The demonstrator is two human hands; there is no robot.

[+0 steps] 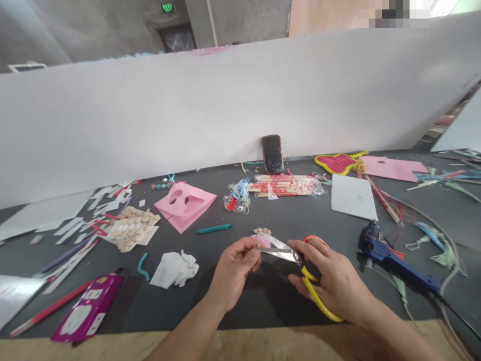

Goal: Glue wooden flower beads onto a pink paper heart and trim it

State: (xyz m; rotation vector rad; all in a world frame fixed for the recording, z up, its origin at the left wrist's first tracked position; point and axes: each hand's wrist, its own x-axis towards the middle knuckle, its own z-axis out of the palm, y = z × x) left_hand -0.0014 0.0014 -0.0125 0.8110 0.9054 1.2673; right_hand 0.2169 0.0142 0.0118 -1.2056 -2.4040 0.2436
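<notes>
My right hand (328, 273) grips a pair of scissors (287, 252) with yellow and red handles. Their blades are parted and point left toward my left hand (238, 265). That hand is closed in a pinch at the blade tips, and what lies between its fingertips is too small to make out. Just behind the blades is a small pink paper piece (264, 241), partly covered by them. A little cluster of beige bits (262, 231) shows at its far edge. A teal pen-like stick (214, 229) lies to the left, beyond my left hand.
Left of my hands are a crumpled white tissue (175, 269), cut pink paper (186, 203) and a purple packet (90, 308). A blue glue gun (398, 263) with its cable lies right. Wrapped sticks (285, 186) and a phone (272, 154) stand before the white partition (169, 115).
</notes>
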